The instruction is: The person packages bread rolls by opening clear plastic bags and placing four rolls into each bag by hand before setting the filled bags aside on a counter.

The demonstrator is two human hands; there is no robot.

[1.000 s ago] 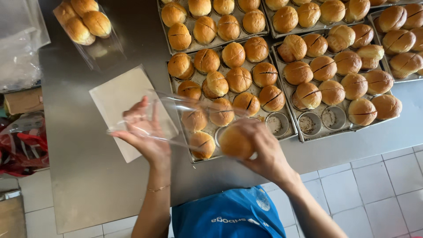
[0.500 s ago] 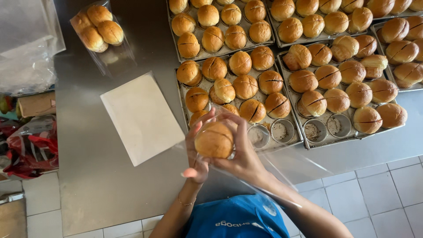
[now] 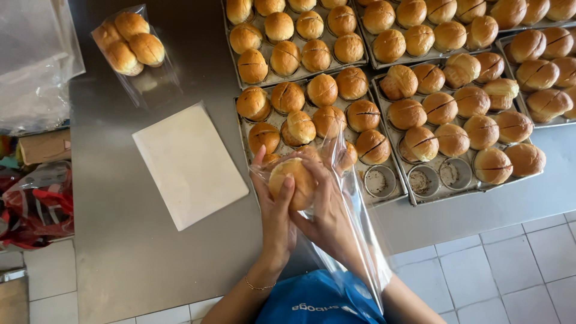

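round golden-brown bread bun (image 3: 292,180), soft and easily crushed, sits inside clear plastic bag (image 3: 354,240) just below the metal baking tray (image 3: 393,198); left hand (image 3: 277,216) and right hand (image 3: 329,211) cup its sides lightly

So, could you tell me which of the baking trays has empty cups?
Two do: the metal tray nearest the hands, with one bare cup, and the tray to its right, with two; the others look full.

Left hand (image 3: 275,207): raised, fingers curled, thumb upward, bracelet at wrist. Right hand (image 3: 327,207): beside it, touching, fingers closed in grip. Forearms converge from below.
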